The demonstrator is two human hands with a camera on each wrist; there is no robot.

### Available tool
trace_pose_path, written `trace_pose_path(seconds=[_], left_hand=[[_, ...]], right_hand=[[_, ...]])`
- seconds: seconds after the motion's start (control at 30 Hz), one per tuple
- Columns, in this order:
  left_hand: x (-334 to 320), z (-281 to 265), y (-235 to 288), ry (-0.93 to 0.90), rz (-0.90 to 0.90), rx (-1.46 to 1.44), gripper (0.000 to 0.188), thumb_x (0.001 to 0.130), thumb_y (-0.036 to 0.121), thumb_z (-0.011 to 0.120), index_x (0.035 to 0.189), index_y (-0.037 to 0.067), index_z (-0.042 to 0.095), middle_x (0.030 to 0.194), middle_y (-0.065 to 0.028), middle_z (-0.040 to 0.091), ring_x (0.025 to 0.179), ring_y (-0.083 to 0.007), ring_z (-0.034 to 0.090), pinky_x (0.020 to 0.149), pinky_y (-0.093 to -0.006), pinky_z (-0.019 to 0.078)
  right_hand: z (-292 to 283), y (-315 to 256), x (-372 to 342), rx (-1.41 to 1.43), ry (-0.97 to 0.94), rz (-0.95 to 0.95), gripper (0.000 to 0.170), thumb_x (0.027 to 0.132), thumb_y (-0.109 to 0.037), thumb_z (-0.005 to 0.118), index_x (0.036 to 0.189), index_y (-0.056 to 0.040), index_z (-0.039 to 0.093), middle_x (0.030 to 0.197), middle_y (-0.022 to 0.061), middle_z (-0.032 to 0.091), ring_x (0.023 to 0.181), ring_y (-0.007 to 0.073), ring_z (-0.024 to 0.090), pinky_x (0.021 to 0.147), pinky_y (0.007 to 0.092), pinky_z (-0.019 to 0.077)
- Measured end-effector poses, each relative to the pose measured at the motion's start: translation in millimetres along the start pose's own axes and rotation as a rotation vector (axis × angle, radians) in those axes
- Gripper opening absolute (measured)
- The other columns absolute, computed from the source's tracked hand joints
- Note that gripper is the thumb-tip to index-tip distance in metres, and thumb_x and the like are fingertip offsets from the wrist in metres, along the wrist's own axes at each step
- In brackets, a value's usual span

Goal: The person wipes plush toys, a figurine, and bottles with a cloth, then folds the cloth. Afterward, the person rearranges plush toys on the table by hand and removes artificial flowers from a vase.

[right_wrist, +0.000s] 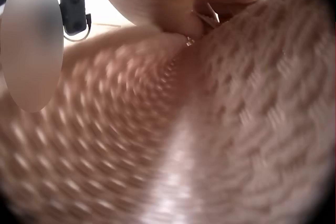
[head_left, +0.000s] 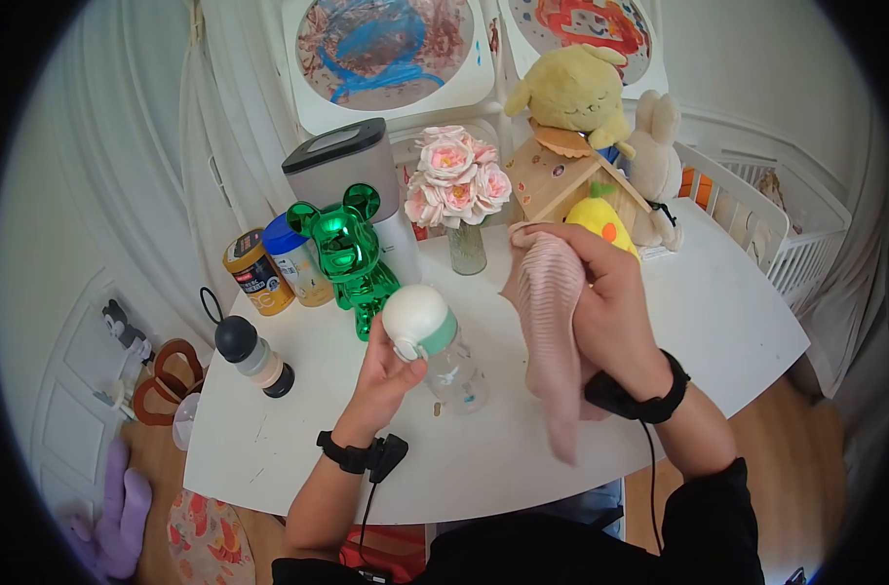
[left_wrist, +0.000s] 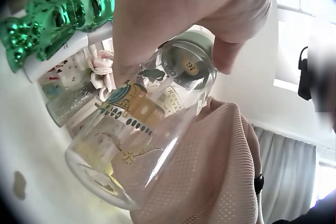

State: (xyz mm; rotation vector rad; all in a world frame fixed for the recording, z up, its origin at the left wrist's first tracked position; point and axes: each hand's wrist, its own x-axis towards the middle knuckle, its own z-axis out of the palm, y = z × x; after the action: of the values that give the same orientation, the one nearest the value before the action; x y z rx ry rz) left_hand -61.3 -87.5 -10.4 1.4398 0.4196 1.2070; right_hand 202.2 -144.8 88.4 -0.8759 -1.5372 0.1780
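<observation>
In the head view my left hand (head_left: pixel 381 378) grips a clear water bottle (head_left: pixel 454 375) near its white and mint-green lid (head_left: pixel 415 314). The left wrist view shows printed pictures on the bottle's see-through wall (left_wrist: pixel 142 113), with the thumb and fingers around its top. My right hand (head_left: pixel 615 312) holds a pink ribbed cloth (head_left: pixel 550 317) bunched in its fingers, and the cloth hangs down to the right of the bottle. Up close in the right wrist view, the cloth's textured weave (right_wrist: pixel 252 103) fills most of the picture and hides much of the fingers.
A shiny green bear figure (head_left: pixel 347 253) stands just behind the bottle. Left of it are a dark-topped bottle (head_left: pixel 254 356), a blue-lidded jar (head_left: pixel 298 261) and a yellow can (head_left: pixel 257 271). Pink flowers (head_left: pixel 459 175) in a glass vase, a wooden house (head_left: pixel 552 180) and plush toys (head_left: pixel 571 88) line the back.
</observation>
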Motion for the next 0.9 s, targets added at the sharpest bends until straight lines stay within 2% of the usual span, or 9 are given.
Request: trace_pose_path(seconds=[0.1,0.2,0.3,0.33,0.37,0.47,0.57,0.7,0.9], left_hand=[[-8,0,3,-0.055,-0.089,-0.021,0.085,0.086,0.014,0.081,0.15,0.01,0.026,0.149,-0.0071,0.04,0.144,-0.0227,0.035,0.12,-0.0406,0.0285],[-12,0,11,-0.138,-0.222,-0.131,0.095,0.077,0.0,0.082,0.152,0.011,0.025,0.154,-0.0074,0.035,0.146,-0.0224,0.034,0.12,-0.0409,0.0271],[-17,-4,3,-0.123,-0.299,-0.119,0.104,0.074,-0.006,0.08,0.156,0.012,0.019,0.156,-0.0075,0.035,0.148,-0.0223,0.032,0.121,-0.0421,0.0267],[-18,0,5,-0.089,-0.334,-0.124,0.105,0.073,-0.009,0.078,0.158,0.011,0.02,0.156,-0.0073,0.037,0.149,-0.0223,0.032,0.122,-0.0424,0.0261],[-21,-3,2,-0.061,-0.339,-0.131,0.105,0.073,-0.009,0.078,0.158,0.011,0.02,0.156,-0.0073,0.037,0.149,-0.0223,0.032,0.122,-0.0424,0.0261],[-23,-6,-2,-0.202,-0.281,0.014,0.086,0.073,-0.006,0.079,0.149,0.008,0.041,0.148,-0.0102,0.048,0.142,-0.0245,0.043,0.117,-0.0418,0.0339],[-24,0,-2,-0.231,-0.049,0.41,0.074,0.077,0.006,0.08,0.144,0.007,0.048,0.143,-0.0124,0.052,0.137,-0.0271,0.048,0.113,-0.0425,0.0387],[-28,1,-17,-0.316,-0.018,0.651,0.062,0.084,0.024,0.075,0.14,0.007,0.052,0.14,-0.0127,0.054,0.133,-0.0287,0.049,0.11,-0.0416,0.0405],[-24,5,-24,-0.25,-0.011,0.548,0.063,0.085,0.025,0.074,0.141,0.008,0.052,0.142,-0.0155,0.051,0.139,-0.0301,0.043,0.115,-0.0426,0.0354]], right_hand=[[31,1,5,0.202,-0.143,0.1,0.044,0.092,0.002,0.058,0.136,-0.0019,0.058,0.122,0.0128,0.07,0.11,0.0212,0.067,0.093,0.0341,0.0525],[64,-3,-1,0.577,-0.407,0.13,0.087,0.087,0.01,0.062,0.158,-0.0063,0.015,0.143,0.0188,0.053,0.131,0.0254,0.055,0.111,0.0382,0.0405],[79,13,-19,0.335,-0.652,0.014,0.089,0.085,0.005,0.067,0.156,-0.0056,0.015,0.136,0.0263,0.056,0.131,0.0387,0.054,0.109,0.0442,0.0421],[87,24,-25,0.388,-0.588,-0.057,0.081,0.081,-0.004,0.074,0.15,-0.0045,0.032,0.133,0.0232,0.057,0.127,0.0419,0.054,0.106,0.0456,0.0437],[86,30,-22,0.403,-0.611,-0.048,0.081,0.081,-0.004,0.074,0.15,-0.0045,0.032,0.133,0.0232,0.057,0.127,0.0419,0.054,0.106,0.0456,0.0437],[86,31,-4,-0.005,-0.739,-0.573,0.056,0.074,-0.024,0.077,0.124,-0.0038,0.064,0.127,0.016,0.061,0.115,0.0371,0.059,0.097,0.0449,0.051],[91,20,-1,-0.095,-0.79,-0.597,0.049,0.074,-0.023,0.077,0.118,-0.0045,0.066,0.112,0.0122,0.066,0.105,0.0316,0.063,0.088,0.0429,0.0535],[104,4,-5,-0.266,-0.845,-0.531,0.044,0.073,-0.022,0.077,0.113,-0.0043,0.065,0.095,0.0091,0.066,0.093,0.0281,0.064,0.078,0.0416,0.0534],[115,-11,-11,-0.3,-0.635,0.023,0.043,0.078,-0.023,0.076,0.111,0.001,0.062,0.093,0.0131,0.064,0.09,0.0302,0.063,0.076,0.0412,0.0516]])
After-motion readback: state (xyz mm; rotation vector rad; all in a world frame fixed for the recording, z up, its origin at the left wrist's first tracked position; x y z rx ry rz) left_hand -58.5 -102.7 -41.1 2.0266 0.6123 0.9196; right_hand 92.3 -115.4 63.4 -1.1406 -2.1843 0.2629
